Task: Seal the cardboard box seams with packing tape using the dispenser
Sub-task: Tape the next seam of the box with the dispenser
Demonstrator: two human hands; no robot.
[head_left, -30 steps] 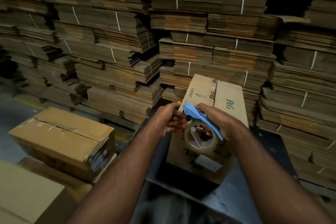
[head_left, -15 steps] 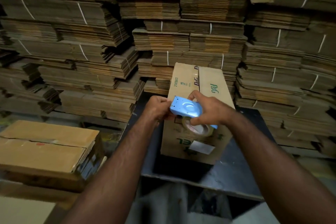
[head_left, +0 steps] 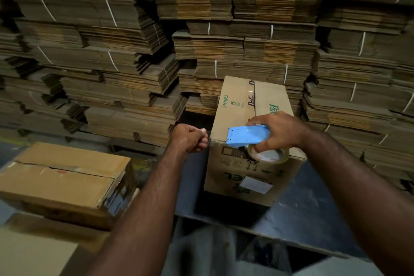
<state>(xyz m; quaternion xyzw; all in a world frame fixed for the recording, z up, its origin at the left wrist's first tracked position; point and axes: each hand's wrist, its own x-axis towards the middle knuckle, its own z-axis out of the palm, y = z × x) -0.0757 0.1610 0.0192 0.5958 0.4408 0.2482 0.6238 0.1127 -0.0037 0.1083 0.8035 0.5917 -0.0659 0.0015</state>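
Dim storeroom walled by strapped stacks of flattened cardboard (head_left: pixel 125 36); dark table (head_left: pixel 309 213).

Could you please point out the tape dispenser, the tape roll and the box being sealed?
Tape dispenser (head_left: pixel 245 136), head view, blue body.
Tape roll (head_left: pixel 272 156), head view, front edge.
Box (head_left: pixel 237 105), head view, top left flap.

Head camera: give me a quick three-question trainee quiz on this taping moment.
1. True or false: the right hand grips the blue tape dispenser.
2. Where is the left hand? A) flat on top of the box B) fisted at the near left top corner of the printed box C) on the taped box at the left.
3. Fill in: the printed box stands on a dark ____.

Key: 1 true; 2 B; 3 table.
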